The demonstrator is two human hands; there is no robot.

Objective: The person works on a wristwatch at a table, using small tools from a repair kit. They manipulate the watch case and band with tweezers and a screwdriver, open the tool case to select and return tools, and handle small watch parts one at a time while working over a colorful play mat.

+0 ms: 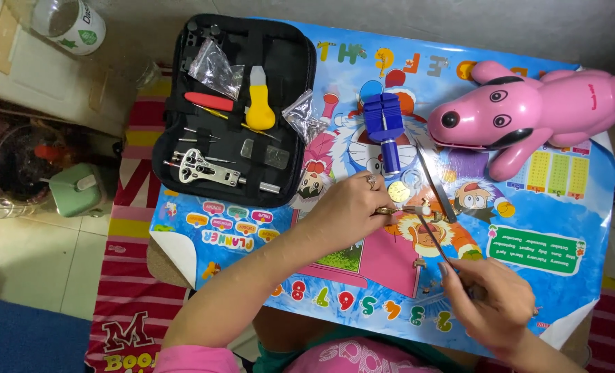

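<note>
The person's left hand (pixel 352 207) rests on a colourful cartoon table mat (pixel 528 207), its fingers curled together and pinching a small gold-coloured watch part (pixel 385 210) against the mat near the mat's centre. A ring shows on one finger of this hand. The right hand (pixel 490 300) lies near the mat's front edge, closed in a pinch around the handle of a thin tool (pixel 435 238) whose shaft runs up and to the left, with its tip at or just beside the small part; whether tip and part touch cannot be told.

Just above the part lies a round gold-coloured disc (pixel 398 191), and beside it a clear ring-shaped piece (pixel 411 182). A pair of steel tweezers (pixel 437 186) lies at a slant just to the right of these items. A blue watch-link remover block (pixel 384 124) stands behind the left hand.

An open black tool case (pixel 300 62) sits on the mat's left part. It holds a yellow-handled case knife (pixel 259 103), a red-handled tool (pixel 209 101), a metal case wrench (pixel 200 166) and small clear bags (pixel 216 65). A further clear bag (pixel 304 117) lies at the case's right edge. A pink toy dog (pixel 528 114) occupies the mat's far right corner. The mat rests on a red striped cloth (pixel 131 290).
</note>
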